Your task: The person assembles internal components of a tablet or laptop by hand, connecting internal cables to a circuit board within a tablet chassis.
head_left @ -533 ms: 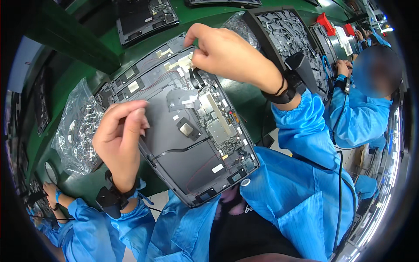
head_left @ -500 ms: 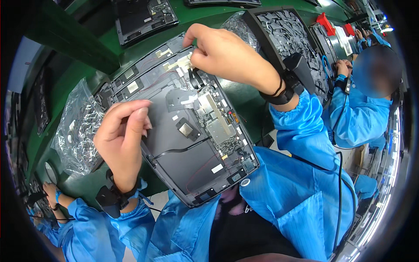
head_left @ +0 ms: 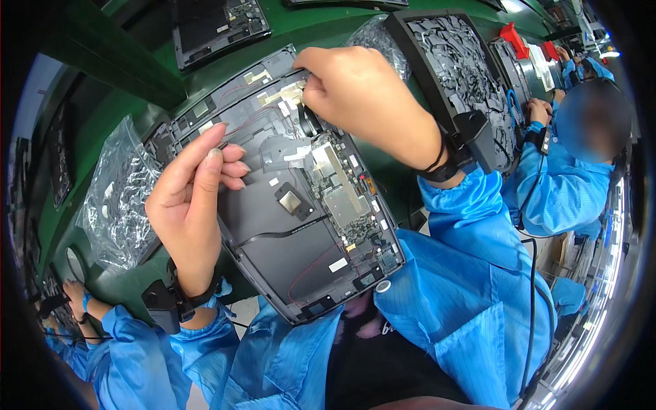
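An opened laptop casing (head_left: 273, 225) with exposed insides lies tilted in front of me, its near corner against my body. A green-and-silver circuit board (head_left: 345, 198) runs along its right side, and a thin black cable crosses the dark shell. My right hand (head_left: 365, 102) is closed over the far right edge by the hinge, beside pale tape (head_left: 277, 96). Its fingertips are partly hidden, so anything between them cannot be made out. My left hand (head_left: 188, 198) hovers over the casing's left side, fingers apart, with no object plainly in it.
A crumpled clear plastic bag (head_left: 116, 205) lies left on the green bench (head_left: 154, 123). At the right stands a black tray (head_left: 410, 61) full of small dark parts. Another opened casing (head_left: 219, 31) lies at the back. Co-workers in blue sleeves (head_left: 560, 184) sit on both sides.
My left hand's fingers have spread apart and shifted slightly up. My right hand has moved a little right and down, its fingers curled more tightly at the hinge edge.
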`<state>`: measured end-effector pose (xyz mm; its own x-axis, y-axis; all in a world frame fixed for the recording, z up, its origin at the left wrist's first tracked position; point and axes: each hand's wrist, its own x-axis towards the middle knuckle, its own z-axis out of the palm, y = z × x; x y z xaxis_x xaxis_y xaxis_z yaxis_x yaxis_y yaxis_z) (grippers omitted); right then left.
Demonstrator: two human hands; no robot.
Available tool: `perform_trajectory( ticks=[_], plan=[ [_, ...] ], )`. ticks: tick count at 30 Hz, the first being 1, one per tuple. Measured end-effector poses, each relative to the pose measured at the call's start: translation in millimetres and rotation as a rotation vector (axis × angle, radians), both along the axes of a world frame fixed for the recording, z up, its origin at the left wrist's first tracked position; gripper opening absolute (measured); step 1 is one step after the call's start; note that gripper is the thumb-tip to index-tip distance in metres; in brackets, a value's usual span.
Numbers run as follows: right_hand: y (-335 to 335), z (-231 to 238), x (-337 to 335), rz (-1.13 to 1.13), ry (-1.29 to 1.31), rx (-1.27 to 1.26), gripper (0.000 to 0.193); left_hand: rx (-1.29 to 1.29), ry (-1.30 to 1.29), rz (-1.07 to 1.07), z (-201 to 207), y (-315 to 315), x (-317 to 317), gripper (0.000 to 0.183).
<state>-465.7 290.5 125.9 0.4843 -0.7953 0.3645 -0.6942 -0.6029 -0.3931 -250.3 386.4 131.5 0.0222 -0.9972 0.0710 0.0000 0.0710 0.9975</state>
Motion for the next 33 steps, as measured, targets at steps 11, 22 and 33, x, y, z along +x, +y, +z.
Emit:
perform_trajectory(
  ticks=[11,22,33],
  plan=[
    [9.1,23.7,-7.1,0.043,-0.179,-0.425,0.014,0.036,0.079,-0.035,22.4,-3.3,-12.7,0.031],
    [52.4,7.7,26.5,0.28,-1.187,0.583,0.018,-0.472,-0.612,0.178,22.9,-7.5,-27.4,0.036],
    [-11.5,13.0,-14.3,0.293,-1.269,0.482,0.015,-0.624,-0.865,0.051,44.3,-57.0,-42.1,0.025]
  ],
)
